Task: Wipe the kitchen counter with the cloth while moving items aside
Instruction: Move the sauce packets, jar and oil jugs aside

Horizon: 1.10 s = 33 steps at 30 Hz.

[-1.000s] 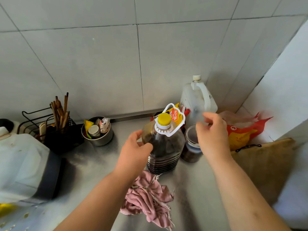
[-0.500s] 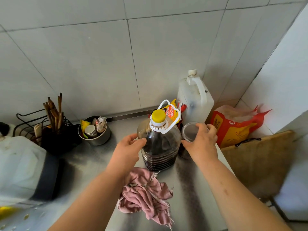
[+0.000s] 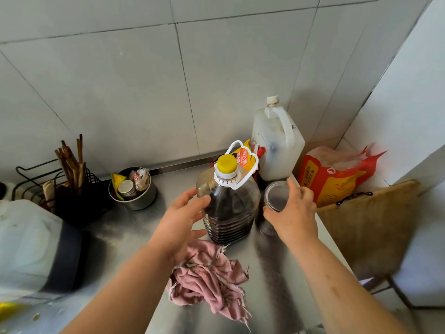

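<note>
- Cloth (image 3: 207,283), pink and frayed, lies crumpled on the steel tabletop (image 3: 277,273) at lower centre of the frame, held by neither hand. It looks soft and light and should bunch easily if grabbed at its middle.
- Left hand (image 3: 180,220) is spread, fingertips at the side of the oil bottle (image 3: 228,208). The bottle is ribbed clear plastic, part full, and probably heavy and slick.
- Right hand (image 3: 292,213) curls round a small clear jar (image 3: 274,196) just beside the bottle.
</note>
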Each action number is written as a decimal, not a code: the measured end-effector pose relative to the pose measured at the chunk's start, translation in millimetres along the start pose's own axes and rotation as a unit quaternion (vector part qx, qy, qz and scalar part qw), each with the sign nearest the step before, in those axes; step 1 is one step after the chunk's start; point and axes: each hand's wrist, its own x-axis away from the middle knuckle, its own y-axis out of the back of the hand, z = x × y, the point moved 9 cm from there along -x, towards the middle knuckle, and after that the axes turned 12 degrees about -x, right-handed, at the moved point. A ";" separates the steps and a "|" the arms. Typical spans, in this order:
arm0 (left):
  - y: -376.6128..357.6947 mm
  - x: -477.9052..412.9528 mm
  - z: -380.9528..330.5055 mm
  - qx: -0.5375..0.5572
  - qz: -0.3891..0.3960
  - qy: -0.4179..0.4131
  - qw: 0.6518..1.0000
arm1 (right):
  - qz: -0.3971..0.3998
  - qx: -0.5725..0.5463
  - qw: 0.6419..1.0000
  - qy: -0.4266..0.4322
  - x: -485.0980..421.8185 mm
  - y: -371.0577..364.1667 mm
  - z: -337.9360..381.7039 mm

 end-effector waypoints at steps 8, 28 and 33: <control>-29.3 -6.5 -5.1 -0.019 0.048 -0.023 0.998 | -0.041 0.000 0.999 -0.014 43.0 31.5 -29.4; -160.4 -31.4 -37.4 -0.021 0.181 -0.071 0.981 | -0.097 0.005 0.994 -0.058 74.1 62.0 -66.5; -160.1 -27.5 -25.4 -0.034 0.183 -0.050 0.981 | -0.068 -0.001 0.997 -0.028 86.4 53.0 -55.3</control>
